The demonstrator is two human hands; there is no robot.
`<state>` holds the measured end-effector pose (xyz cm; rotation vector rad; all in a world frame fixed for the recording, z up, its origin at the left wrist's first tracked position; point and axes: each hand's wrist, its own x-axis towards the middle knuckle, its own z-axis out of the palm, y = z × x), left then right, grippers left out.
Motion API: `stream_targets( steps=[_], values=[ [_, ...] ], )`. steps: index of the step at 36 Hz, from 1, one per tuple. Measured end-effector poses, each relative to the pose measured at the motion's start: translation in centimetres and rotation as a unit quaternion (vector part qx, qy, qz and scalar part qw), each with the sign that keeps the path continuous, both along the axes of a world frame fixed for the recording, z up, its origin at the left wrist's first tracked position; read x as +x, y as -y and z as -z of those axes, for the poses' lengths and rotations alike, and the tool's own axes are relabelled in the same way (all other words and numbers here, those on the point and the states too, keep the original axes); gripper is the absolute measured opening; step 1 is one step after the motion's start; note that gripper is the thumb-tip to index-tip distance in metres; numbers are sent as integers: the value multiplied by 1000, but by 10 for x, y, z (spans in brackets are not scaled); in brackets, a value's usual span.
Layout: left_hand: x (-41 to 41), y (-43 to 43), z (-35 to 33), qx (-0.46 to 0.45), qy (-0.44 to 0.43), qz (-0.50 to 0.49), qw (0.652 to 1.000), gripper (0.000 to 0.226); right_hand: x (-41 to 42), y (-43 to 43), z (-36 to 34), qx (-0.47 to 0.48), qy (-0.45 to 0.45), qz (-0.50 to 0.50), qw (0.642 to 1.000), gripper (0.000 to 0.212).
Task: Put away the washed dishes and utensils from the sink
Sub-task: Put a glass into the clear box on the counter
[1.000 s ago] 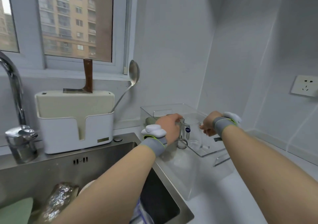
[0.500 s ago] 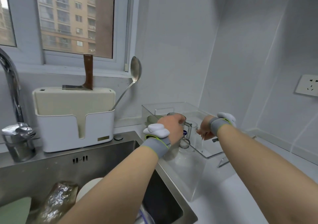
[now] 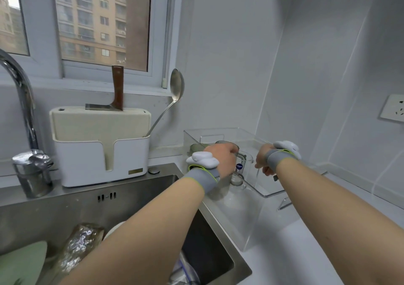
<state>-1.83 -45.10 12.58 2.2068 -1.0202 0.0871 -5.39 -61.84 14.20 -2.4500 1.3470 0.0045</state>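
Head view: the left hand [image 3: 220, 160] reaches over the near wall of a clear box [image 3: 240, 223] that stands on the white table [image 3: 273, 262] just right of the sink [image 3: 131, 197]. Its fingers are curled over the top of a glass mug [image 3: 244, 164] with a small blue label, and grip it near the handle. The mug is upright inside the box, at the end nearest the sink. A grey-green cup [image 3: 197, 148] stands behind the left wrist, also in the box. The right hand [image 3: 263, 163] is just right of the mug. Its fingers are curled and hold the edge of the box's clear lid [image 3: 262, 191], which is tilted up and open, though the wrist partly hides the contact. Both wrists wear grey bands with white devices. In the sink basin lie a pale green plate [image 3: 21, 260], a shiny wrapped bundle [image 3: 80, 245], the rim of a white plate [image 3: 113, 230] and a clear plastic bag [image 3: 185, 271], all partly covered by the left forearm. Behind the sink, a white holder [image 3: 100, 164] carries a cream cutting board [image 3: 98, 125], a cleaver [image 3: 117, 96] with a brown handle, and a steel ladle [image 3: 177, 85] leaning right. A chrome faucet [image 3: 21, 87] and a metal canister [image 3: 32, 173] stand at the far left. A wall socket [image 3: 393, 107] is on the right wall.
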Motion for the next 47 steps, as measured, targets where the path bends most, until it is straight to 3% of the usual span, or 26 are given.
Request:
stream_targets(
  steps=[3,7,13,21,32,40,47],
  values=[
    [3,-3,-2,-12,-3,-8,1000,36,2,-12,-9,-122,-13,-18,992,26],
    [15,-23,3,-27,33,-42,998,40,9,-38,-26,-163,-4,-61,985,13],
    [28,-67,9,-26,71,-74,994,43,1,-108,-50,-244,66,-165,953,33],
    [42,-136,9,-3,68,-131,989,41,8,-169,-52,-316,101,-259,907,34],
    [52,-228,36,-16,3,-190,982,35,34,-244,9,-303,78,-357,880,20],
    [49,-272,88,12,-38,-248,968,31,54,-282,82,-192,49,-379,904,24],
    [69,-280,139,126,-137,-254,949,42,61,-306,134,-89,26,-353,931,24]
  ],
)
